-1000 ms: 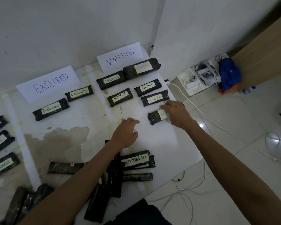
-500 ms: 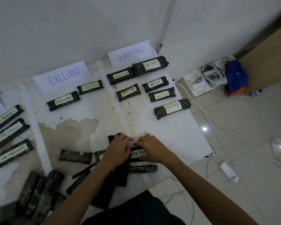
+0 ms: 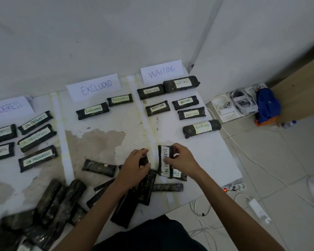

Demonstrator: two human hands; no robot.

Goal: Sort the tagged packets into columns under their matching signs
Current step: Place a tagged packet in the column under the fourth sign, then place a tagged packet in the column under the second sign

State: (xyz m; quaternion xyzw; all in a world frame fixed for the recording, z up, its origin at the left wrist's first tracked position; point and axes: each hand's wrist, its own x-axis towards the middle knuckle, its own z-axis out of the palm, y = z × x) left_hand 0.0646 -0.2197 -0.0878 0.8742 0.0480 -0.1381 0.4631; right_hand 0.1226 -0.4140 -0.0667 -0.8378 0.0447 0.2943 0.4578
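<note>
Three paper signs lean on the wall: ON PROGRESS (image 3: 8, 106), EXCLUDED (image 3: 95, 86), WAITING (image 3: 161, 71). Dark packets with pale tags lie in columns under each. My right hand (image 3: 181, 161) grips a packet tagged ON PROGRESS (image 3: 164, 161), turned on end just above the pile. My left hand (image 3: 136, 166) is closed around another dark packet (image 3: 143, 161) whose tag is hidden. A packet with a tag starting FIN (image 3: 178, 173) lies under my right hand.
A loose pile of untagged-side-up packets (image 3: 58, 201) covers the near left of the white board (image 3: 207, 156). Its right edge drops to tiled floor with a power strip (image 3: 234, 187), cables, an adapter (image 3: 257, 209), a headset box (image 3: 243, 102) and a blue bag (image 3: 266, 104).
My right hand left the last WAITING packet in its column and came back to the pile. Both hands then took hold of packets; the ON PROGRESS one was turned on end.
</note>
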